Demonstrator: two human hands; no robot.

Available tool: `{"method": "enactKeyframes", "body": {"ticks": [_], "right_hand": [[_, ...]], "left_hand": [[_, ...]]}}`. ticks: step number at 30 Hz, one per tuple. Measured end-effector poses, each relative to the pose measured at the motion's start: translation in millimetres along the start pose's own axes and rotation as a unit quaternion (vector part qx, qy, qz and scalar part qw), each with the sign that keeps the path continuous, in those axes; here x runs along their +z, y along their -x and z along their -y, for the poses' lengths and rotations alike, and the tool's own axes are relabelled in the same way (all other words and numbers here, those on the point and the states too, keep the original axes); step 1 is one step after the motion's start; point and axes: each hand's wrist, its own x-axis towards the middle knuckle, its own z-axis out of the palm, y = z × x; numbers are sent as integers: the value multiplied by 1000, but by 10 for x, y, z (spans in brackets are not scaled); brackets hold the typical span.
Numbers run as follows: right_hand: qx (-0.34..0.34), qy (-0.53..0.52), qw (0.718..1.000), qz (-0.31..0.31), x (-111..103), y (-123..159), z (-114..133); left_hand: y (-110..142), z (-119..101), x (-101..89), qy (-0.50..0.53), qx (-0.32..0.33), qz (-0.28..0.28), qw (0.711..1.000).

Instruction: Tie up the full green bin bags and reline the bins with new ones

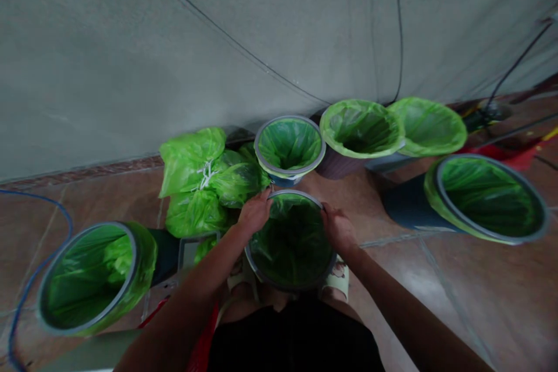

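A trash can (293, 244) with a green bag inside and a grey rim ring stands right in front of my feet. My left hand (256, 210) is closed on the ring at the upper left of the rim. On the opposite side, my right hand (337, 228) grips the same ring at the upper right. The green bag (290, 270) lines the inside, and its bottom is too dark to make out. Just beyond is another lined trash can (290, 145) with a grey ring.
Tied green bags (209, 177) lie against the wall at left. More lined cans stand around: a brown one (342, 163), a green-lined one (429, 125), a tilted-looking blue one (405, 200) and one at left (161, 250). A blue hose (32, 282) curves along the left floor.
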Motion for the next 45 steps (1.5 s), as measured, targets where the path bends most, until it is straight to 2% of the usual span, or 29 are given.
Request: {"method": "enactKeyframes", "body": {"ticks": [3,6,9,11,14,18,19,20,22,23,25,28,31,38,45], "right_hand": [[24,17,1000,6,58,-55,38],[15,11,1000,8,10,-174,45],[-5,-14,1000,2,-101,-274,-2],[-3,-40,999,-27,-157,-278,-65],[17,-108,991,-83,-160,-153,-179],[43,-164,982,-88,-50,106,-208],[37,-166,982,-82,-23,146,-168],[25,-162,984,-75,-2,168,-109],[-2,-136,989,-60,15,154,48],[-9,-115,992,-50,12,124,133],[-4,-65,997,-28,-11,43,281],[18,-9,1000,4,-55,-68,383],[13,14,999,28,-83,-127,362],[-8,19,999,49,-106,-195,337],[44,62,997,32,-128,-203,425]], "left_hand": [[22,62,65,26,-10,19,999],[88,-14,92,37,-47,22,998],[285,-168,115,42,-123,28,991],[484,-222,132,35,-178,46,982],[795,-140,89,8,-209,110,972],[999,75,-170,-34,-167,214,962],[981,85,-246,-46,-163,216,961],[930,66,-312,-58,-161,192,966],[744,-61,-386,-62,-125,81,987],[620,-156,-387,-52,-85,28,995],[349,-367,-324,-42,2,-14,999],[1,-609,-152,-58,60,11,996],[-187,-669,-23,-72,73,51,993],[-235,-535,2,-77,83,70,991],[-222,-494,67,-73,64,67,993]]}}
